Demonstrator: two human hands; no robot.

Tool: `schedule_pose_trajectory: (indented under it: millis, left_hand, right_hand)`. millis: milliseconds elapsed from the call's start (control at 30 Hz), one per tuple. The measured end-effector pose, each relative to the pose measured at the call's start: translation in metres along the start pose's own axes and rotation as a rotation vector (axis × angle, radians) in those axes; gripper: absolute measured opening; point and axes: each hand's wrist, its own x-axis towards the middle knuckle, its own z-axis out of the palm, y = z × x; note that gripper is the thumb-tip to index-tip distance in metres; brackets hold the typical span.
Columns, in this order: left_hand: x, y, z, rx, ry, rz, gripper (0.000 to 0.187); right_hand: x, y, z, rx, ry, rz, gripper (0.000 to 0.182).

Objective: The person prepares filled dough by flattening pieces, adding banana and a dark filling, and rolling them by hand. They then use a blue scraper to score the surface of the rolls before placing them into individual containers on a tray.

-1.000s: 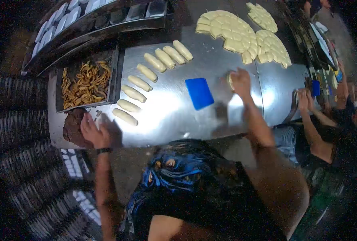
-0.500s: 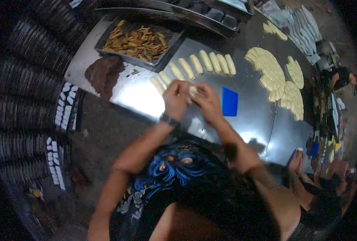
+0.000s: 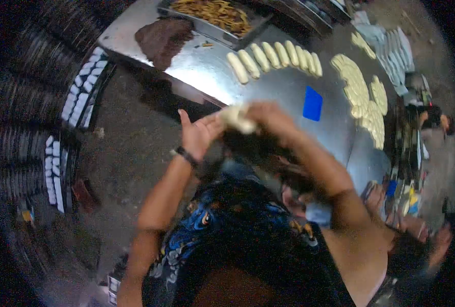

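Note:
A pale dough roll (image 3: 239, 119) is held off the near edge of the metal table, blurred by motion. My left hand (image 3: 199, 134) lies palm up with its fingers stretched out and thumb spread, its fingertips at the left end of the roll. My right hand (image 3: 270, 118), smeared by motion, has its fingers closed on the right end. Beyond my hands, several dough rolls (image 3: 260, 57) lie side by side in a curved row. To their right is a blue flat scraper (image 3: 313, 104).
A brown mound of filling (image 3: 163, 41) sits at the table's left, before a tray (image 3: 227, 35) of brown strips. Flattened dough pieces (image 3: 352, 87) cover the right side. Racks with white pieces (image 3: 84, 89) stand left. Another person's arm (image 3: 437, 245) is at lower right.
My hands have drawn the dough roll back from above the table toward its near edge. My left hand has opened out flat. The whole view has shifted, putting the table higher.

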Motion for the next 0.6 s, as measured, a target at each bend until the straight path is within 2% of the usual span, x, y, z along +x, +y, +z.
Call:
schedule_pose_trajectory:
  millis: [33,67,100,133,167,200,267,300,333,367,400,433,467,500,533,600]
  left_hand:
    - [0.002,0.005,0.006,0.119,0.015,-0.043,0.098]
    - [0.007,0.006,0.023,0.219,0.070,-0.025,0.094]
    - [0.012,0.006,0.041,0.318,0.132,-0.003,0.091]
    - [0.019,0.004,0.051,0.416,0.197,0.027,0.088]
    - [0.029,0.002,0.054,0.325,0.148,0.054,0.072]
    - [0.043,-0.003,0.057,0.382,0.169,0.086,0.067]
    - [0.076,-0.021,0.072,0.490,0.214,0.169,0.056]
    - [0.082,-0.029,0.105,0.589,0.318,0.120,0.047]
    - [0.107,-0.061,0.096,0.621,0.207,0.322,0.045]
    - [0.131,-0.087,0.090,0.901,0.090,0.578,0.044]
    - [0.155,-0.114,0.084,1.148,0.027,0.876,0.046]
    - [0.113,-0.064,0.164,1.867,-0.147,0.366,0.056]
    - [0.137,-0.089,0.143,2.156,-0.220,0.636,0.064]
    - [0.157,-0.106,0.120,2.367,-0.436,0.509,0.071]
    - [0.161,-0.113,0.087,2.284,-0.484,0.795,0.071]
    - [0.166,-0.116,0.081,2.396,-0.438,0.767,0.074]
  right_hand:
    - [0.000,-0.018,-0.027,-0.154,0.116,-0.128,0.018]
    - [-0.025,-0.059,-0.040,-0.427,0.528,-0.322,0.021]
    - [-0.041,-0.079,-0.067,-0.476,0.765,-0.556,0.020]
    - [-0.053,-0.079,-0.091,-0.507,0.915,-0.751,0.021]
    - [-0.060,-0.070,-0.109,-0.577,1.042,-0.853,0.024]
    - [-0.059,-0.049,-0.117,-0.651,1.102,-0.844,0.028]
    - [-0.039,0.024,-0.108,-0.826,0.994,-0.579,0.040]
    - [-0.032,0.071,-0.089,-0.990,0.777,-0.316,0.046]
    - [-0.036,0.118,-0.062,-1.181,0.522,-0.143,0.052]
    - [-0.050,0.150,-0.039,-1.232,0.433,-0.183,0.059]
    - [-0.061,0.155,-0.036,-0.997,0.460,-0.269,0.055]
    - [-0.060,0.161,-0.044,-1.048,0.498,-0.304,0.046]
    - [-0.055,0.157,-0.062,-0.819,0.441,-0.187,0.041]
    - [-0.050,0.148,-0.082,-0.590,0.377,-0.062,0.039]
    - [-0.039,0.123,-0.102,-0.653,0.249,0.004,0.031]
    - [-0.003,0.084,-0.123,-0.640,0.352,-0.281,0.024]
